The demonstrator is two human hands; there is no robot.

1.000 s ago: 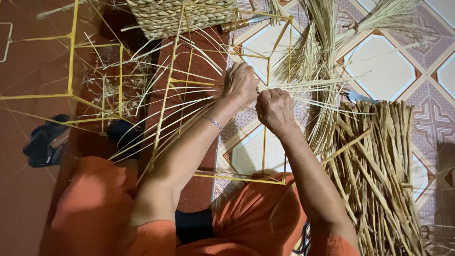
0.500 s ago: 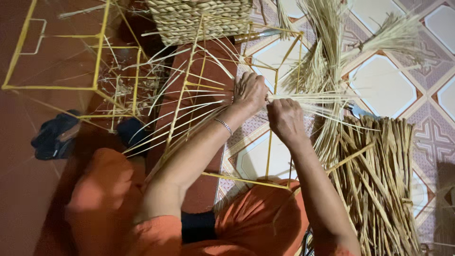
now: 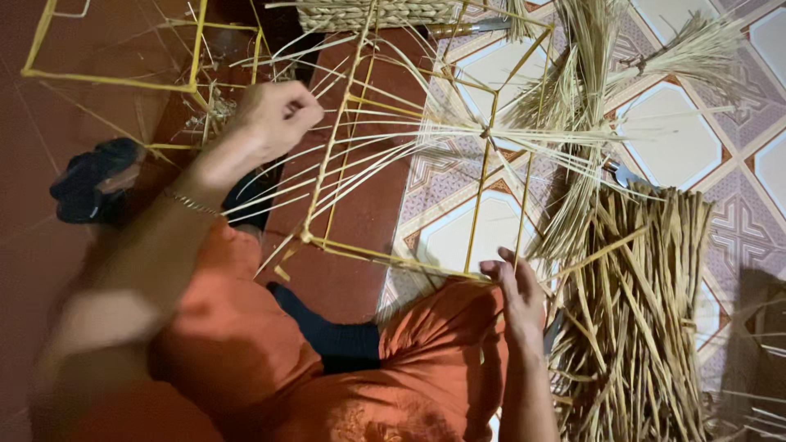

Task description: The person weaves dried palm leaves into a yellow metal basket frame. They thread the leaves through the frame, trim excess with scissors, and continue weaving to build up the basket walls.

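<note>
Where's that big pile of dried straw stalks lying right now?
In the head view, the pile of dried straw stalks lies on the patterned floor tiles at lower right, just beyond the right hand and right of the yellow wire frame.

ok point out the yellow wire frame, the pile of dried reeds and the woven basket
yellow wire frame (image 3: 483, 184), head view, on its upright middle bar
pile of dried reeds (image 3: 639, 327), head view, middle of the bundle
woven basket (image 3: 377, 12), head view, its braided side
</note>
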